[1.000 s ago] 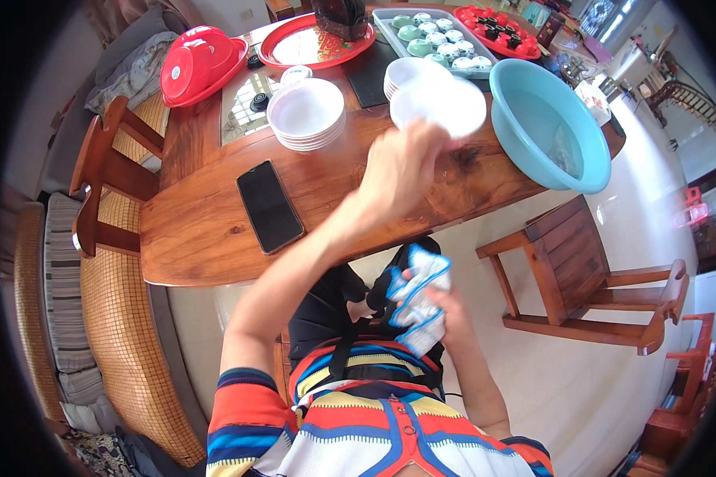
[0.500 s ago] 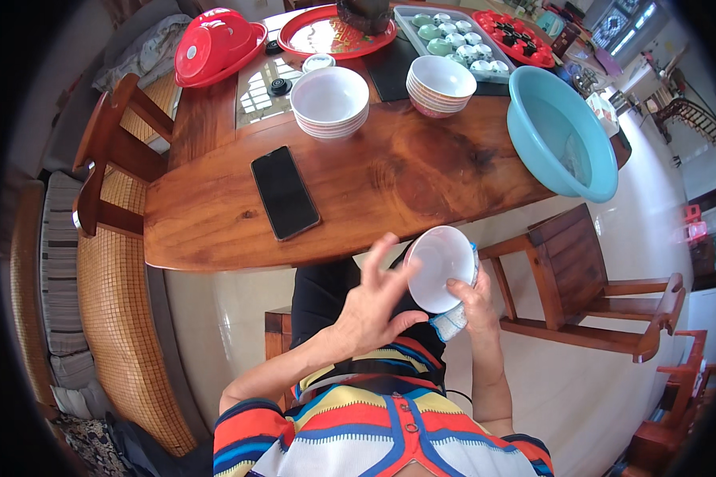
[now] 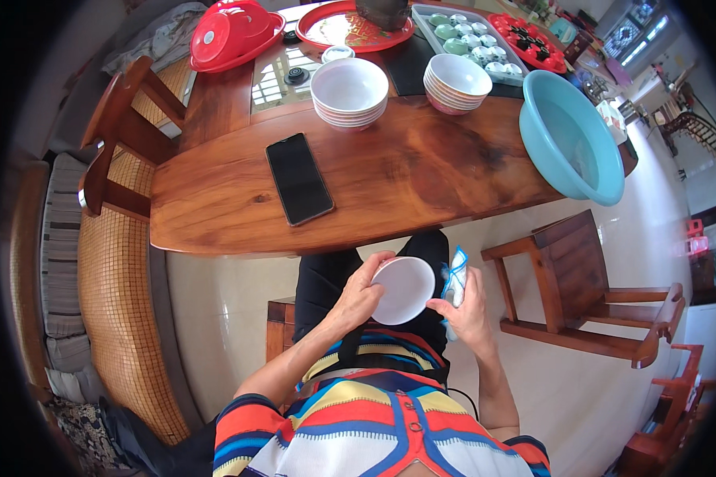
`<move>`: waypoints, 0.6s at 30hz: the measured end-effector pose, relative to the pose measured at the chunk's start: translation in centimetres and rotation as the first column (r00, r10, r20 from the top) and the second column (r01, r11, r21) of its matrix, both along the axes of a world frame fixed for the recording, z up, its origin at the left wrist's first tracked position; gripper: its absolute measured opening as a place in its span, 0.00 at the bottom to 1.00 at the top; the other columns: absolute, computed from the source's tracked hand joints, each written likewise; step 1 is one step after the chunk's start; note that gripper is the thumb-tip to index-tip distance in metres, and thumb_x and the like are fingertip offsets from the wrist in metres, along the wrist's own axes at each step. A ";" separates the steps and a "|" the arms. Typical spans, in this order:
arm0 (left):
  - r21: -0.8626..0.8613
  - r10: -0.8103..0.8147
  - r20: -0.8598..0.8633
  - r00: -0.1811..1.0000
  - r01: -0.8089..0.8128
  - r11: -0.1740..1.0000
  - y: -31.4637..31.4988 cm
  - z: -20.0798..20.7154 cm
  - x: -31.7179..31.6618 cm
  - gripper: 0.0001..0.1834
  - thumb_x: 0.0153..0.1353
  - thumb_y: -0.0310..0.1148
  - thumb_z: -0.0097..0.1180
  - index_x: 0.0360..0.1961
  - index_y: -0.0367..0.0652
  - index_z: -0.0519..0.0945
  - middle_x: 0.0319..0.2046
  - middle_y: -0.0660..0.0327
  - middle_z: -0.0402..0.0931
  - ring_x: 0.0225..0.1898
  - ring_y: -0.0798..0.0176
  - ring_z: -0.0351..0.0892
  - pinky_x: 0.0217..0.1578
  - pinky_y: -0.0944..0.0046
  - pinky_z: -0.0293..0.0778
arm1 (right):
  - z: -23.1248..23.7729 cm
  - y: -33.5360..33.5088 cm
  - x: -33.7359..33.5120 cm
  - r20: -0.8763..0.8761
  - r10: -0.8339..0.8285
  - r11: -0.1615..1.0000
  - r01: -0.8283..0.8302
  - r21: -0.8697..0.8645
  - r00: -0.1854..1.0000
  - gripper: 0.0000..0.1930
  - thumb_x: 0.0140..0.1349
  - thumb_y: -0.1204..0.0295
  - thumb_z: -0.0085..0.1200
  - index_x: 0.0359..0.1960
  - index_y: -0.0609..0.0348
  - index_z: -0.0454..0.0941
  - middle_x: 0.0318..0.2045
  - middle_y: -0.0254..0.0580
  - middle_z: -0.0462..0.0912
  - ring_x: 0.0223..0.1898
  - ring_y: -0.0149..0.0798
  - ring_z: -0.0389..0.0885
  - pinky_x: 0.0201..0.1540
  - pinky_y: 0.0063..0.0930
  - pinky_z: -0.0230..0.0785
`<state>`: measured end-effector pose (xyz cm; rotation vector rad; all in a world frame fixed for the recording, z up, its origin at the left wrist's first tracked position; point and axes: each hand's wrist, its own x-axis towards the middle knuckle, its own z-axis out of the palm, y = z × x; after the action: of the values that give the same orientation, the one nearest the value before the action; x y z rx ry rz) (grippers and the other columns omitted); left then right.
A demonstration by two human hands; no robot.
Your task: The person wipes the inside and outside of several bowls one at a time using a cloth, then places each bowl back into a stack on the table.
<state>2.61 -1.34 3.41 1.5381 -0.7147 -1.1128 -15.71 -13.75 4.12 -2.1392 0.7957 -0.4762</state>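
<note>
A white bowl [image 3: 406,291] is tilted above my lap, its inside facing up toward me. My left hand [image 3: 359,296] grips the bowl by its left side. My right hand [image 3: 468,312] holds a white cloth with a blue edge [image 3: 455,278], bunched between thumb and fingers just right of the bowl. The right thumb tip is close to the bowl's rim; whether it touches I cannot tell. Beyond the hands, on the wooden table [image 3: 223,195], stand a larger stack of white bowls [image 3: 349,91] and a smaller stack of bowls [image 3: 457,82].
A black phone [image 3: 300,180] lies on the table. At its right end a blue basin [image 3: 581,143] holds water. Farther back are a red plastic cover [image 3: 235,36], a red round tray [image 3: 318,30] and a tray of small cups [image 3: 473,48]. A wooden chair [image 3: 577,262] stands to the right.
My left hand, blurred and spread before, now grips the bowl's left side. The bowl has moved left and down toward me. My right hand has drawn the cloth away from the bowl's right side.
</note>
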 end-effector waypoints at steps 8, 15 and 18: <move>0.045 -0.134 0.006 0.991 0.133 0.990 0.6 -3.9 -0.9 0.26 0.51 0.20 0.38 0.54 0.39 0.69 0.49 0.41 0.71 0.52 0.43 0.72 0.53 0.56 0.67 | 6.5 2.4 2.6 0.002 0.411 0.907 -0.409 -0.102 0.912 0.33 0.50 0.71 0.63 0.57 0.63 0.62 0.51 0.52 0.63 0.51 0.53 0.66 0.53 0.41 0.62; -0.032 -0.200 -0.058 0.978 0.199 0.980 0.5 -0.1 -0.4 0.21 0.56 0.26 0.47 0.54 0.42 0.70 0.45 0.53 0.75 0.46 0.56 0.75 0.47 0.59 0.71 | 1.9 1.1 4.6 -0.092 0.392 0.904 -0.402 -0.145 0.915 0.45 0.39 0.69 0.68 0.62 0.57 0.57 0.54 0.51 0.62 0.55 0.56 0.62 0.59 0.55 0.52; -0.028 -0.176 -0.125 0.976 0.174 0.984 0.8 -0.8 0.2 0.21 0.55 0.24 0.47 0.52 0.41 0.71 0.42 0.54 0.76 0.43 0.58 0.76 0.44 0.61 0.71 | 1.4 2.0 4.8 -0.174 0.337 0.834 -0.379 -0.401 0.925 0.45 0.38 0.71 0.67 0.62 0.57 0.57 0.56 0.51 0.63 0.57 0.55 0.63 0.61 0.55 0.51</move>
<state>2.80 -0.58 2.60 1.3960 -0.7814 -1.3209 -10.89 -11.72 5.50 -2.6680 0.3330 -0.3717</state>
